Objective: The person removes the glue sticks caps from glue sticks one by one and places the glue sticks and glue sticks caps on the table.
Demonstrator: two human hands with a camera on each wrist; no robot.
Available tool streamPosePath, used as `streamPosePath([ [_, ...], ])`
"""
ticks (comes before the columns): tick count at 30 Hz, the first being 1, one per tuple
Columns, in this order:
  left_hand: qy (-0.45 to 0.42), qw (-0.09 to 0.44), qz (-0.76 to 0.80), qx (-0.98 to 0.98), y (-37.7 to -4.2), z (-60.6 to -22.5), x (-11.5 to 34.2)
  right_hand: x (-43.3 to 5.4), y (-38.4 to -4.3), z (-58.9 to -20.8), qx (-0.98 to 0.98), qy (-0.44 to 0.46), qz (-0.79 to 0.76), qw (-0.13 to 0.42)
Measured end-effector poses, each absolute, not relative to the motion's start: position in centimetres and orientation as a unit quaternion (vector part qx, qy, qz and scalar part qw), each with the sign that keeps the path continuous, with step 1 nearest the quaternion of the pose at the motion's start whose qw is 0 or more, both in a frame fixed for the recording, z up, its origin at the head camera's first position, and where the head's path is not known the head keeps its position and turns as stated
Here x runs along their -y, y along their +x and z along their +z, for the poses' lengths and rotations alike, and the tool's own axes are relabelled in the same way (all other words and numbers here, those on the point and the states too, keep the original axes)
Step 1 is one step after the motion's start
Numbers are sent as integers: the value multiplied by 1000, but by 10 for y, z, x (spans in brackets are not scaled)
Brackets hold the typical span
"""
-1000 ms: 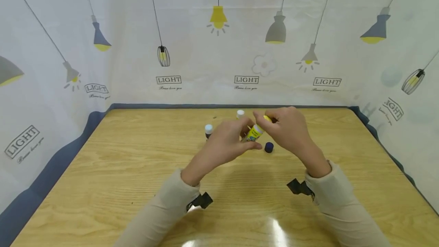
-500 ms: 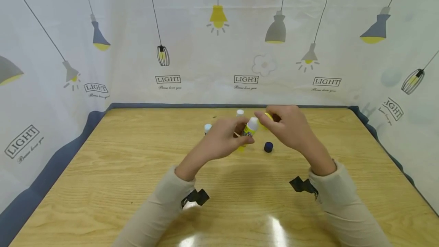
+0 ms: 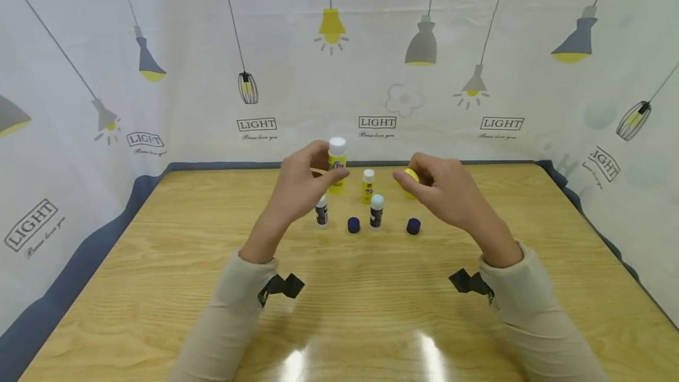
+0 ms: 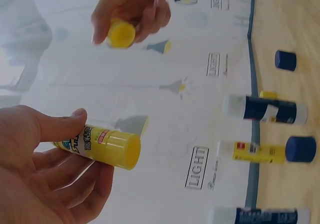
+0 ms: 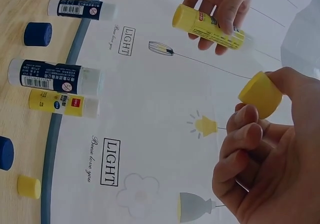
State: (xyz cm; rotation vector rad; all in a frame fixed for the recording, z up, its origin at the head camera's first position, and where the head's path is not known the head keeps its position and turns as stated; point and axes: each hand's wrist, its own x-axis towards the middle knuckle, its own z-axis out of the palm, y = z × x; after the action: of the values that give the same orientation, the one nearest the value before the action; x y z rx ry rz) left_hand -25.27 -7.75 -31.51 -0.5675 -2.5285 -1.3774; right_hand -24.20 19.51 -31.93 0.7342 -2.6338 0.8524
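Observation:
My left hand (image 3: 297, 187) grips a yellow glue stick (image 3: 338, 164), upright above the table, with its white top uncapped. To the right, my right hand (image 3: 445, 193) pinches a yellow cap (image 5: 262, 95) between thumb and fingers, apart from the stick. Below and between the hands, a smaller yellow glue stick (image 3: 368, 191) stands uncapped on the table. Two dark blue glue sticks, one left (image 3: 322, 214) and one right (image 3: 376, 217), also stand there with pale tops showing. The left one is partly hidden by my left hand in the head view.
Two dark blue caps, one nearer the middle (image 3: 353, 225) and one to the right (image 3: 413, 226), sit on the wooden table (image 3: 339, 299). A small yellow cap (image 5: 29, 186) appears in the right wrist view. A lamp-printed sheet (image 3: 297, 75) encloses the back and sides.
My left hand has moved left and up with the yellow glue stick, away from the cap in my right hand. The stick has turned upright, and the standing glue sticks have come into view.

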Motion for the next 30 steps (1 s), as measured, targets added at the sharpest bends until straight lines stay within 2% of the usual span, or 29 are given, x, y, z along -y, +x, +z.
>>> streamPosePath([
  [8, -116, 104, -542, 826, -277, -315, 115, -206, -244, -317, 918, 232, 302, 110],
  [16, -43, 111, -610, 784, -304, -334, 153, -220, -249, -313, 930, 204, 304, 36],
  [30, 23, 111, -630, 768, -326, -365, 165, -232, -262, -317, 943, 190, 271, -38],
])
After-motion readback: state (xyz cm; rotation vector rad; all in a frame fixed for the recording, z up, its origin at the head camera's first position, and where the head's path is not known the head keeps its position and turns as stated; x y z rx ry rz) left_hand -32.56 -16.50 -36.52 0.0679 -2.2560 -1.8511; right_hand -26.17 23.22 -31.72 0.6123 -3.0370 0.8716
